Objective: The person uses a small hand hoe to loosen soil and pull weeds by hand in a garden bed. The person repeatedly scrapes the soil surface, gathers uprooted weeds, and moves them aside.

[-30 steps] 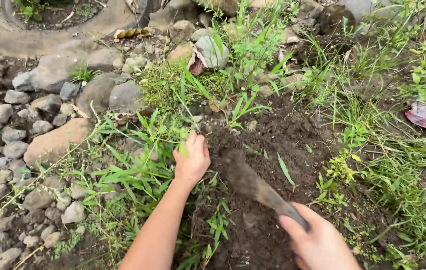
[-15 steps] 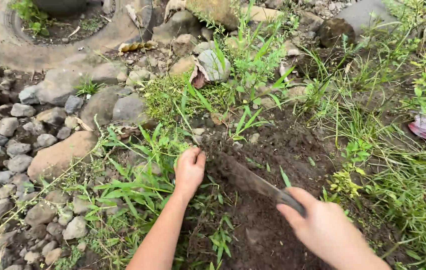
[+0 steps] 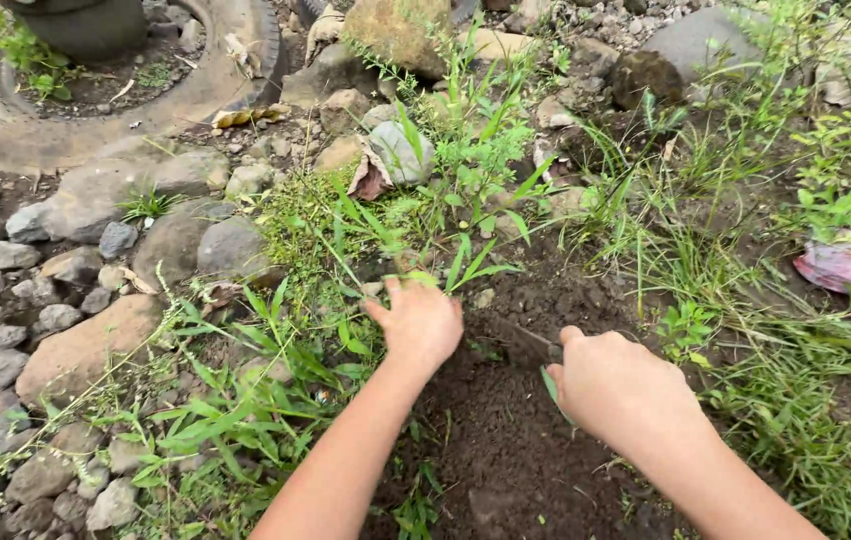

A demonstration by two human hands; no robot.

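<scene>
Ground: we kneel over a patch of dark soil (image 3: pixel 506 450), ringed by weeds and grass; a bed of grey stones (image 3: pixel 36 290) lies to the left, with an old tyre (image 3: pixel 96 130) beyond.
Weed clump: a tuft of green blades (image 3: pixel 466 255) stands at the soil's far edge, just ahead of both hands.
Left hand: our left hand (image 3: pixel 418 322) has moved forward since a second ago, from the grass at the soil's left edge to the base of the tuft; it is curled over the stems, though we cannot quite tell whether it grips them.
Right hand: our right hand (image 3: pixel 618 385) has come up close beside the left, clenched round the handle of the blade.
Blade: the soil-caked blade (image 3: pixel 524 343) is now mostly hidden; its tip seems sunk in the earth near the roots.
Meaning: we judge the work has shifted from loosening soil to freeing this clump.
</scene>
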